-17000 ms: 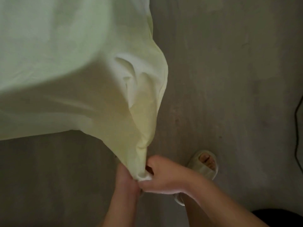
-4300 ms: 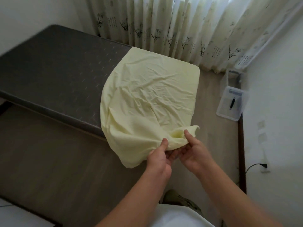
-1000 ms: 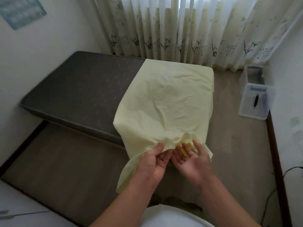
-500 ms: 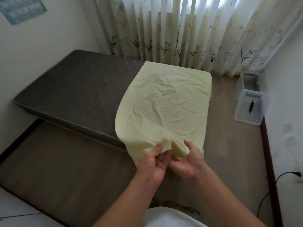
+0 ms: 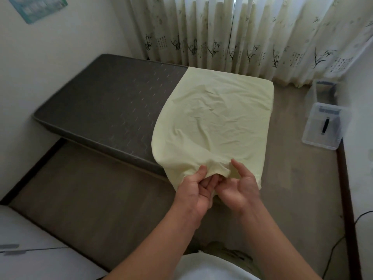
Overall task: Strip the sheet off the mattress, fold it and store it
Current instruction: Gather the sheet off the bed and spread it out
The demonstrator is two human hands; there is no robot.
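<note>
Along the left wall the dark grey quilted mattress is lying bare across its left half, which suggests the stripping is well under way and the cloth is being doubled back on itself toward the right end. Covering that right end, the pale yellow cotton sheet is spreading wrinkled from the far right corner by the bamboo-printed curtains down to the near right corner, where it is spilling over the mattress edge toward the person. There the left hand is pinching a gathered bunch of the sheet's hem between thumb and fingers, probably so that two corners can be matched for a fold. Just beside it, the right hand is lying palm up with fingers loosely spread against the underside of the same bunch, supporting the cloth; whether it is actually gripping any of it I cannot tell, as the fold is hiding the fingertips. The sheet's bunched edge is thus sitting directly above and between both hands, with the rest lying beyond them. Further right, a clear plastic storage box with a black handle is standing on the floor against the right wall, well apart from the sheet, likely waiting for it.
</note>
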